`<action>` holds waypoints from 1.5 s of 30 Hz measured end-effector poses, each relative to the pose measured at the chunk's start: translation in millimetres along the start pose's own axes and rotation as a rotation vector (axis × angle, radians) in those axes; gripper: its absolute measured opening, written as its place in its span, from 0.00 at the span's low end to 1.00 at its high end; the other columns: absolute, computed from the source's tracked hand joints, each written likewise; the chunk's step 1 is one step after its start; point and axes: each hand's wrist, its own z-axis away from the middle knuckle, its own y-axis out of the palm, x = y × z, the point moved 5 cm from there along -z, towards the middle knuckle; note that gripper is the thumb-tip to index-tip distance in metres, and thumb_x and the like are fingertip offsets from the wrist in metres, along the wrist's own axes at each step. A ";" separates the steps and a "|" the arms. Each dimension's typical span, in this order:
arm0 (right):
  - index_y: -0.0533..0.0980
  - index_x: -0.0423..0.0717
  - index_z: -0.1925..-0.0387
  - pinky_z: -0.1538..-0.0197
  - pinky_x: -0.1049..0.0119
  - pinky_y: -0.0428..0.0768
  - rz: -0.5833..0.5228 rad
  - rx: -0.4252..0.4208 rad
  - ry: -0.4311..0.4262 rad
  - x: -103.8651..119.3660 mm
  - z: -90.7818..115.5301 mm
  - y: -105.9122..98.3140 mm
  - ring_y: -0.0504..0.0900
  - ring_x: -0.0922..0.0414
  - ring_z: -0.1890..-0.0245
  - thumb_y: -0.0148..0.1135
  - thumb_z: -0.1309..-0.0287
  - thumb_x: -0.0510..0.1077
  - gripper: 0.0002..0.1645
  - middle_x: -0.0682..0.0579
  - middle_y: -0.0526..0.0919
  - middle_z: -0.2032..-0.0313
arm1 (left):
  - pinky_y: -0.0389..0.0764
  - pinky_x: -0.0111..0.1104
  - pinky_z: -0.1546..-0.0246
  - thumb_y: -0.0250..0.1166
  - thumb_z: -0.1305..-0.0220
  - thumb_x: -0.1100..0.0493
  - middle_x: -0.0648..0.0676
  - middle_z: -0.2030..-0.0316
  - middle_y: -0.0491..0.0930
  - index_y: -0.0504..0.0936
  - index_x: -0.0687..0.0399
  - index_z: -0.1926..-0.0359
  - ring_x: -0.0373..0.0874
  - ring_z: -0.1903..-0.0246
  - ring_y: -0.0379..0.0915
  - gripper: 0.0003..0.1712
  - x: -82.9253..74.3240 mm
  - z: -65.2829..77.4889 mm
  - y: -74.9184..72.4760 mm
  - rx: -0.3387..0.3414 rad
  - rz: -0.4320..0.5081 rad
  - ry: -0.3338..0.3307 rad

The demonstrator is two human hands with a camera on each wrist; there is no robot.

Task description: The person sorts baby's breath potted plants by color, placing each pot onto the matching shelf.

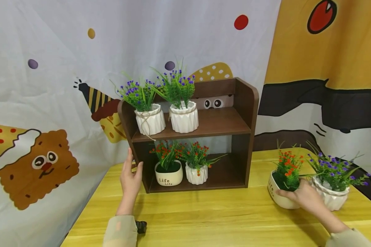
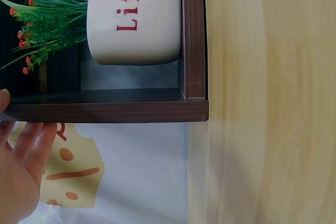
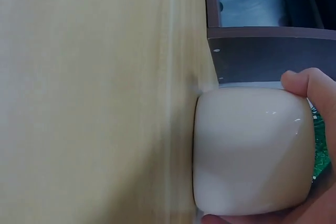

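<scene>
My left hand (image 1: 132,180) holds the left side panel of a brown two-tier shelf (image 1: 222,121). In the left wrist view the thumb is at the panel's inner side and straight fingers (image 2: 39,145) lie along its outside. My right hand (image 1: 307,197) grips a cream pot (image 3: 252,150) of orange-red artificial flowers (image 1: 289,164) by its sides, on or just over the table right of the shelf. The pot's base looks close to the tabletop; contact is unclear. Beside that hand stands a white fluted pot (image 1: 334,199) with purple flowers, partly hidden by the hand.
On the upper tier stand two white fluted pots (image 1: 184,118) with purple flowers. The lower tier holds a cream "Life" pot (image 1: 169,175) and a white fluted pot (image 1: 197,174), both red-flowered. A small black object (image 1: 141,226) lies by the left sleeve. A printed curtain (image 1: 49,96) hangs behind the wooden table (image 1: 204,219).
</scene>
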 end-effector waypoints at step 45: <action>0.66 0.29 0.40 0.54 0.53 0.76 -0.224 -0.061 -0.255 57.5 18.4 -26.9 0.76 0.37 0.51 0.77 0.56 0.47 0.46 0.29 0.76 0.49 | 0.74 0.19 0.73 0.67 0.41 0.70 0.67 0.50 0.77 0.63 0.50 0.28 0.60 0.66 0.81 0.42 6.3 0.5 2.6 0.000 0.011 0.006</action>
